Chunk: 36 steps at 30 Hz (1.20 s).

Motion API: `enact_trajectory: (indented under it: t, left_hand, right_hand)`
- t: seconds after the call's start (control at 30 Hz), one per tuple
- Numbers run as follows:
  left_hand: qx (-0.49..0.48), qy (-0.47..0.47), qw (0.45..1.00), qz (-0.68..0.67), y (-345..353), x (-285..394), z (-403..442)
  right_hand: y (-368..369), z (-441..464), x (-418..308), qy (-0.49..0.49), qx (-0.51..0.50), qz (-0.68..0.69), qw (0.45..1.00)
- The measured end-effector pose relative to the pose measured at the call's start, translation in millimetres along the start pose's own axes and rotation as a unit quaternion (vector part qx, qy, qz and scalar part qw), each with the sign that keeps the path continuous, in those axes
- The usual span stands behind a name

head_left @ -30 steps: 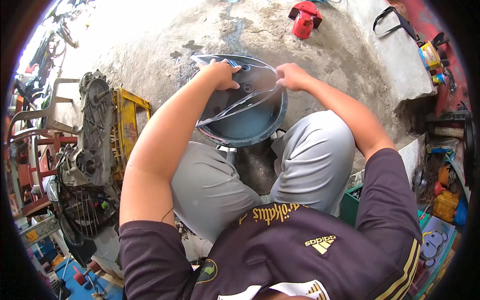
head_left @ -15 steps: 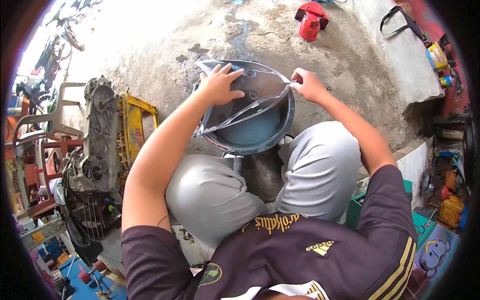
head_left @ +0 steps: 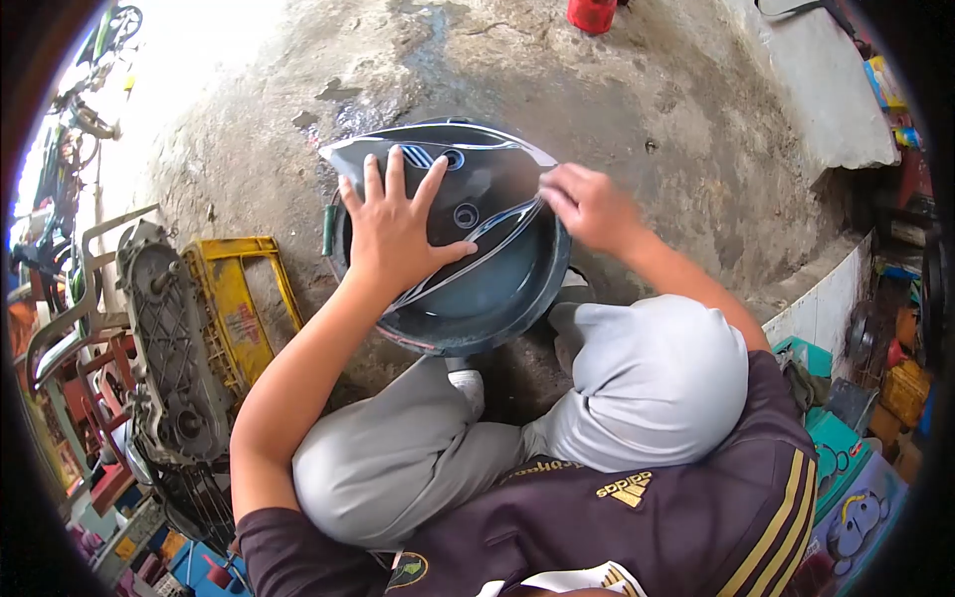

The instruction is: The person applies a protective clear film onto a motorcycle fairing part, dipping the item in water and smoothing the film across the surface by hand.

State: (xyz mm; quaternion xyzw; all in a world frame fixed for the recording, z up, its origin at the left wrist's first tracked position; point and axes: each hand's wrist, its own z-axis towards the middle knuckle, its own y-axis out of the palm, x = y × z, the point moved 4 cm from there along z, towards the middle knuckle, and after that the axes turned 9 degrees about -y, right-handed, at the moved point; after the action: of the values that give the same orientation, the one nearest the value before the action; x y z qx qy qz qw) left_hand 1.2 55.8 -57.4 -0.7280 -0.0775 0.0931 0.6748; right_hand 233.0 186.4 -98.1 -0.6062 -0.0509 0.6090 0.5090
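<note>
A dark, glossy, curved panel [head_left: 487,181] with pale edges, blue-white stripes and two round marks or holes lies over a black basin [head_left: 552,284]. Cloudy water [head_left: 477,274] shows in the basin below the panel's near edge. My left hand [head_left: 393,224] rests on the panel with its fingers spread, the thumb reaching toward the lower round mark. At the panel's right-hand tip, my right hand [head_left: 587,204] is closed with its fingers curled on the edge. That hand is slightly blurred, and its fingertips are partly hidden.
A green-handled tool [head_left: 328,231] stands at the basin's left side. Further left are a yellow crate [head_left: 239,308] and a metal engine casing [head_left: 169,338]. A red container [head_left: 592,14] sits at the top. Teal boxes [head_left: 836,448] lie at the right, beyond my knee.
My view has shifted, so the basin appears lower and further left. My left hand has its fingers spread wider on the panel. My right hand stays at the tip, its fingers now curled lower.
</note>
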Motion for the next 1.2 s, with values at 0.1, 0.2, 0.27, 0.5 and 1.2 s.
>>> enact_trajectory:
  t: [0.1,0.2,0.27,0.5,1.2]
  left_hand:
    - [-0.013,0.005,1.0,0.007,-1.2,1.1,2.3]
    - [-0.011,0.01,1.0,-0.005,0.0,1.3,4.5]
    - [-0.018,0.015,1.0,-0.005,0.7,2.4,5.4]
    - [-0.021,0.02,1.0,-0.005,-0.6,4.2,6.6]
    - [0.005,0.032,0.999,-0.01,0.7,5.1,6.5]
  right_hand:
    - [-0.9,4.7,15.6,-0.005,0.014,0.017,1.0]
    - [5.2,3.0,11.6,-0.022,0.023,0.001,0.999]
    - [7.7,1.9,10.4,-0.064,0.026,-0.013,0.998]
    - [9.8,-2.2,3.8,-0.139,0.029,0.019,0.99]
    - [4.7,-3.9,14.0,-0.148,0.041,-0.047,0.987]
